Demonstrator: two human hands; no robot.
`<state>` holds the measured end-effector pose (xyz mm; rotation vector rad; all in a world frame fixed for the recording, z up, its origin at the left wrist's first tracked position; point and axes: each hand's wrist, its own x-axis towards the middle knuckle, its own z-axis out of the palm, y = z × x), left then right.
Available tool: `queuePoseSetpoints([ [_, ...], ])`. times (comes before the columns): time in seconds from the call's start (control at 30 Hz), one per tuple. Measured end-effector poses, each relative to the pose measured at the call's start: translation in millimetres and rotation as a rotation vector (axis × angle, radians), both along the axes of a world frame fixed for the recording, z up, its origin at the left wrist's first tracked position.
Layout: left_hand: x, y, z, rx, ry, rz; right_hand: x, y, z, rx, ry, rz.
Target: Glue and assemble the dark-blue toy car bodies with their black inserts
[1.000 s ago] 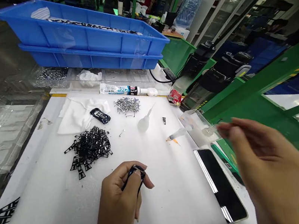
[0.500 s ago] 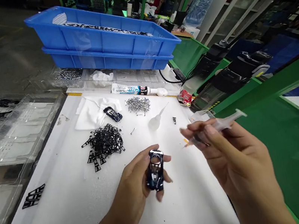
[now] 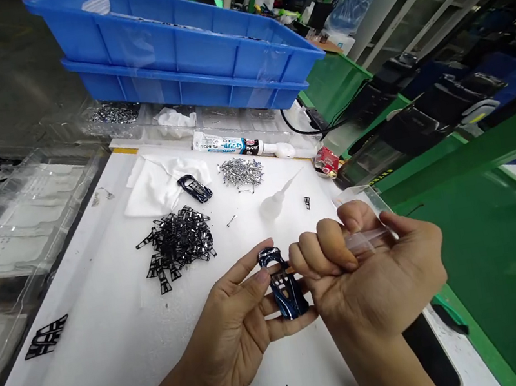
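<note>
Car body (image 3: 290, 295), dark blue and glossy, lies in our left hand (image 3: 233, 327), near the front middle of the white work surface (image 3: 120, 371). We grasp it between the thumb and the spread fingers, its open windows turned up to us; a second ago we had it tilted, mostly behind the fingers. Our right hand (image 3: 370, 279) has changed more: then it was off to the right, away from the syringe (image 3: 364, 243), which lay on the surface. Half a second ago we had the syringe pointing up and away; now we clench it, fingers curled around the barrel, its orange tip (image 3: 290, 270) at the car body's side. We cannot tell whether the tip touches. Our right wrist now covers part of the phone (image 3: 430, 351). The second car body (image 3: 195, 188) remains on the white cloth (image 3: 149, 187), behind the pile of black frames (image 3: 181, 237).
</note>
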<state>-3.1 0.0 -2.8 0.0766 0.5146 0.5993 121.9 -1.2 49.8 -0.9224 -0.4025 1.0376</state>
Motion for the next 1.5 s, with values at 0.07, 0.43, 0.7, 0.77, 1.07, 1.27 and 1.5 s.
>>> queuePoseSetpoints([
  [0.07,0.3,0.2,0.1,-0.003,0.004,0.001,-2.2,0.6,-1.3,0.0,-0.008,-0.015],
  [0.43,0.9,0.6,1.1,0.011,0.034,-0.009,-6.3,8.8,-5.3,-0.006,-0.022,-0.096],
  [0.7,-0.1,0.3,1.5,0.0,0.023,0.001,-10.1,6.9,-3.0,-0.045,-0.018,-0.158],
  [0.77,0.1,0.2,1.4,-0.009,0.015,0.01,-10.3,6.2,-3.0,-0.029,-0.015,-0.166],
  [1.07,0.5,0.4,1.8,-0.019,0.017,0.025,-10.9,5.8,-2.9,-0.002,-0.011,-0.178],
  [1.27,0.8,0.2,0.9,-0.015,0.011,0.034,-10.5,4.8,-3.1,-0.013,-0.017,-0.212],
  [1.5,0.3,-0.3,2.1,-0.016,0.019,0.031,-11.2,4.5,-4.6,0.065,-0.06,-0.243],
])
